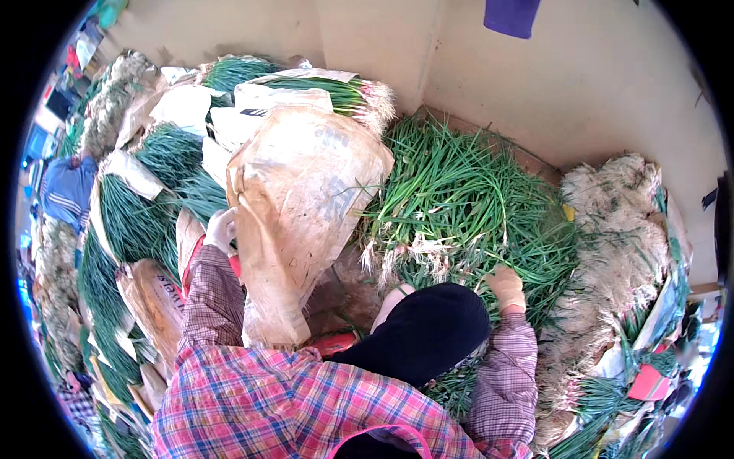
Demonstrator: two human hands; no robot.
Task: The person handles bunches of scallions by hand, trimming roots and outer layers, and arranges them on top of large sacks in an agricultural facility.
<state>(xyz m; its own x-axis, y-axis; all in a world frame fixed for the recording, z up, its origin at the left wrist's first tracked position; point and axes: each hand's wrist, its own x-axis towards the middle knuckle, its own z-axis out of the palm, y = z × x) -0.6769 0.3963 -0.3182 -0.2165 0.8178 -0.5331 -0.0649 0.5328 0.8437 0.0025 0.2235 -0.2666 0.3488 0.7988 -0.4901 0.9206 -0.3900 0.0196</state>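
My left hand [221, 230], in a white glove, is closed at the left edge of a large, stained woven sack [317, 183]. The sack stands in front of me, crumpled and narrower toward its lower end. To its right lies a big loose heap of green onions [466, 176], with pale roots showing at the near side. My right hand [505, 288], in a tan glove, is at the near right part of this heap, fingers curled among the leaves. My dark-clad knee [420, 333] partly hides the near side of the heap.
Bundled green onions [130, 210] wrapped in sacking are stacked at the left. A tall stack of bundles [608, 252], roots outward, stands at the right. A beige wall [527, 92] closes the far side, with a purple object [511, 17] at the top. A person in blue [67, 191] is far left.
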